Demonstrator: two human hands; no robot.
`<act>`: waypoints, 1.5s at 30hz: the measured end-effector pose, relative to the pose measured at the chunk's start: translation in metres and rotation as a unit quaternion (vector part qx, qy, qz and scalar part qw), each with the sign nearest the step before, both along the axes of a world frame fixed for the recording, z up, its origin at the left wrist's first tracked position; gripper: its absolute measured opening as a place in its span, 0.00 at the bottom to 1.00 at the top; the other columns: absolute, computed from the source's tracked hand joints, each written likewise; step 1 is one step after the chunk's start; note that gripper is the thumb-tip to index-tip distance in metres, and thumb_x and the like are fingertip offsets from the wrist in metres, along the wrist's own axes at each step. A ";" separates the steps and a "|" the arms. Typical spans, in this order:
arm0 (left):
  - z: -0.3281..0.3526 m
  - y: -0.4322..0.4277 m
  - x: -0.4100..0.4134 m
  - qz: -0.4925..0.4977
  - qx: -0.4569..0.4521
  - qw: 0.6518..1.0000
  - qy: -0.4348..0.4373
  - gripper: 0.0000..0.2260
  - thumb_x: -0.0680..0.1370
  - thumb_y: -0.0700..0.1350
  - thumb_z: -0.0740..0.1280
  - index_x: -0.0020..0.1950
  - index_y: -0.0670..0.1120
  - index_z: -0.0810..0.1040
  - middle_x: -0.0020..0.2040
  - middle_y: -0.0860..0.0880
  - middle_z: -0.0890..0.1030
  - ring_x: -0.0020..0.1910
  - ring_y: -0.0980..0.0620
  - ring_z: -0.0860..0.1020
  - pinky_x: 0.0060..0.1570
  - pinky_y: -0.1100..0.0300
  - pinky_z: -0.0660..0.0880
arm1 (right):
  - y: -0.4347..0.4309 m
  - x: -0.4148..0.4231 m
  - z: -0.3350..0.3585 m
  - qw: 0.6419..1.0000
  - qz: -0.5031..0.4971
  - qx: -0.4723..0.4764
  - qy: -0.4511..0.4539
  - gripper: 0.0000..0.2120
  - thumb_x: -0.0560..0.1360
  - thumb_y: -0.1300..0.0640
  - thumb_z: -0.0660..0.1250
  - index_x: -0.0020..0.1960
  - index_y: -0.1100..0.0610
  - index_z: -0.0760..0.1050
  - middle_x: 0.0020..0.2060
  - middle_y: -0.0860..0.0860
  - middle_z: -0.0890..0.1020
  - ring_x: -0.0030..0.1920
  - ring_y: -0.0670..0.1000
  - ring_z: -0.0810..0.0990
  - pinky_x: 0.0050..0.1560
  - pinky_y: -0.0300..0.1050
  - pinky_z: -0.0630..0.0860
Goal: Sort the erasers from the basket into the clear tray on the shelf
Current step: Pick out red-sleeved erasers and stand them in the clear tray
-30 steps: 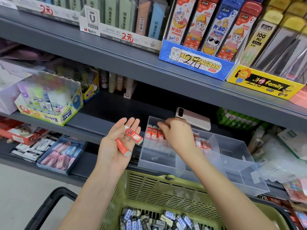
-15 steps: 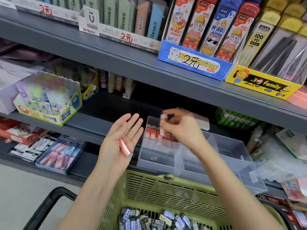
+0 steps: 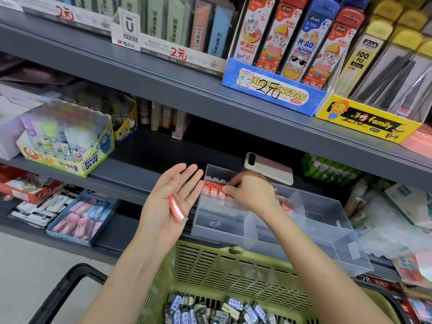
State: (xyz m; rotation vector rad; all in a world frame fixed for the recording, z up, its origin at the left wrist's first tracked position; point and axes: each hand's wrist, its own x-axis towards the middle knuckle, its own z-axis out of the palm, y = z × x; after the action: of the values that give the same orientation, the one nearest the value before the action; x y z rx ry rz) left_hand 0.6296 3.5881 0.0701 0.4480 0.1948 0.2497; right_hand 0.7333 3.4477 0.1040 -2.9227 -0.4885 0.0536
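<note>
The left hand (image 3: pixel 168 202) lies flat, palm up, fingers straight, with one red eraser (image 3: pixel 177 208) resting loose across it, just left of the clear tray (image 3: pixel 322 230) on the shelf (image 3: pixel 131 174). The right hand (image 3: pixel 252 195) reaches into the tray's left compartment, fingers curled onto the row of red erasers (image 3: pixel 214 185); whether it pinches one cannot be told. Dark-sleeved erasers (image 3: pixel 210 309) fill the green basket (image 3: pixel 224 265) below

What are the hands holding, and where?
A red eraser lies across the open left hand, not gripped. The right hand touches the eraser row in the clear tray; a pinch cannot be told.
</note>
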 end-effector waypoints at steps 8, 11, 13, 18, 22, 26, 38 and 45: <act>0.002 -0.002 -0.001 0.016 -0.009 1.000 0.004 0.11 0.77 0.42 0.61 0.58 0.40 0.75 0.56 0.39 0.82 0.57 0.42 0.80 0.53 0.51 0.79 | -0.001 -0.014 0.005 0.998 0.019 0.020 -0.054 0.11 0.74 0.43 0.65 0.47 0.49 0.80 0.42 0.48 0.82 0.46 0.50 0.79 0.44 0.42 0.74; 0.001 -0.002 -0.001 0.034 0.010 0.999 0.000 0.11 0.82 0.43 0.55 0.57 0.41 0.75 0.55 0.40 0.82 0.57 0.43 0.80 0.53 0.52 0.79 | 0.004 -0.043 0.014 0.975 0.067 0.213 -0.015 0.19 0.74 0.40 0.62 0.34 0.52 0.78 0.29 0.51 0.79 0.32 0.46 0.74 0.36 0.43 0.71; 0.002 -0.004 -0.003 0.040 0.047 0.998 -0.004 0.12 0.82 0.45 0.56 0.57 0.42 0.75 0.55 0.41 0.83 0.58 0.45 0.80 0.51 0.54 0.80 | 0.013 -0.068 0.018 0.945 0.131 0.289 0.078 0.17 0.73 0.41 0.63 0.36 0.53 0.80 0.31 0.51 0.80 0.31 0.45 0.74 0.35 0.41 0.72; 0.008 -0.014 -0.011 0.015 0.188 0.982 -0.020 0.17 0.74 0.58 0.62 0.55 0.49 0.81 0.58 0.46 0.81 0.59 0.53 0.79 0.45 0.62 0.79 | 0.027 -0.088 0.018 0.901 0.136 0.367 0.187 0.11 0.69 0.57 0.73 0.51 0.54 0.79 0.32 0.48 0.79 0.30 0.41 0.75 0.35 0.39 0.76; 0.013 -0.021 -0.015 -0.005 0.258 0.966 -0.006 0.23 0.70 0.66 0.61 0.55 0.52 0.81 0.58 0.48 0.81 0.56 0.50 0.81 0.43 0.61 0.79 | 0.017 -0.088 0.018 0.849 0.151 0.425 0.275 0.10 0.70 0.64 0.72 0.47 0.52 0.76 0.28 0.48 0.75 0.24 0.40 0.73 0.25 0.29 0.66; 0.010 -0.022 -0.016 0.043 0.372 0.927 -0.008 0.21 0.74 0.65 0.58 0.57 0.53 0.79 0.60 0.51 0.79 0.63 0.52 0.75 0.63 0.53 0.70 | -0.006 -0.064 0.024 0.866 0.063 0.455 0.200 0.06 0.68 0.59 0.74 0.42 0.53 0.78 0.28 0.46 0.80 0.29 0.39 0.74 0.28 0.26 0.65; 0.004 -0.017 -0.013 0.050 0.411 0.910 0.009 0.18 0.72 0.65 0.58 0.52 0.59 0.80 0.58 0.56 0.80 0.63 0.58 0.74 0.69 0.46 0.62 | -0.024 0.013 0.003 0.980 -0.087 0.175 -0.028 0.10 0.69 0.48 0.71 0.47 0.51 0.76 0.39 0.49 0.83 0.44 0.53 0.80 0.44 0.42 0.73; 0.002 -0.016 -0.012 0.056 0.421 0.905 0.003 0.20 0.72 0.64 0.58 0.54 0.56 0.79 0.58 0.56 0.80 0.63 0.58 0.73 0.70 0.45 0.62 | -0.014 0.014 -0.012 0.998 -0.027 0.034 -0.054 0.15 0.71 0.41 0.67 0.50 0.50 0.81 0.46 0.48 0.83 0.48 0.51 0.80 0.40 0.38 0.71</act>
State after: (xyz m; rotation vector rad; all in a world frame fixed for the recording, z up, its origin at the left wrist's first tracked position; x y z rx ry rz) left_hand 0.6175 3.5717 0.0718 1.3026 0.1095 0.4442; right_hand 0.7468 3.4342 0.0918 -2.8812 -0.4176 -0.1256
